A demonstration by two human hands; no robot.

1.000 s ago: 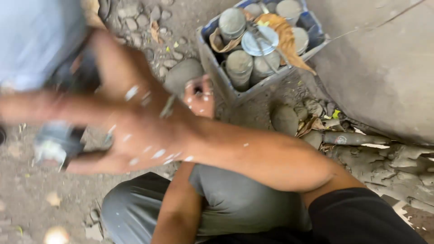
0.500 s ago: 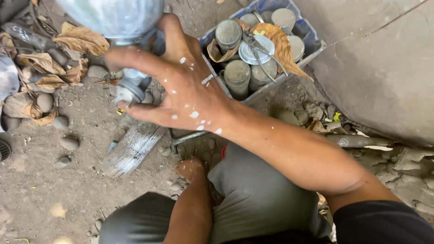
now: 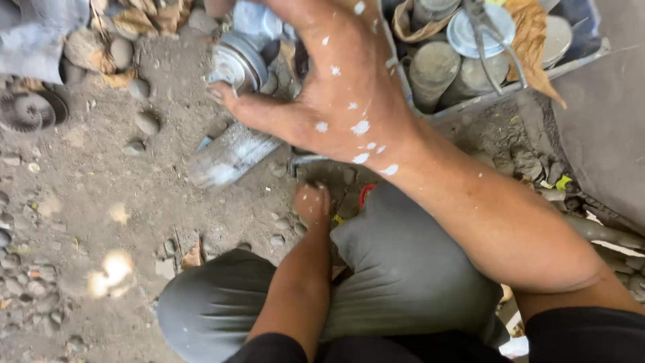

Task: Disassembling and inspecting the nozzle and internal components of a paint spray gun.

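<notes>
Right hand [image 3: 336, 87] now lower, fingers around a metal can [image 3: 238, 64]; left hand [image 3: 310, 202] loosely curled, empty.

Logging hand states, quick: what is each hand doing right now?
Left hand: down by the ground between the knees, fingers hidden; cannot tell.
Right hand: fingers curled around a grey metal can, holding it above the dirt.

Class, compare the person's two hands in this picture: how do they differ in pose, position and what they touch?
The right hand is raised and spread, fingers wrapped over a round silver metal can; the left hand is low by the knees, curled, reaching to the stony dirt ground. The right hand shows its whole back; the left hand shows only a small part. Both carry white paint flecks.
</notes>
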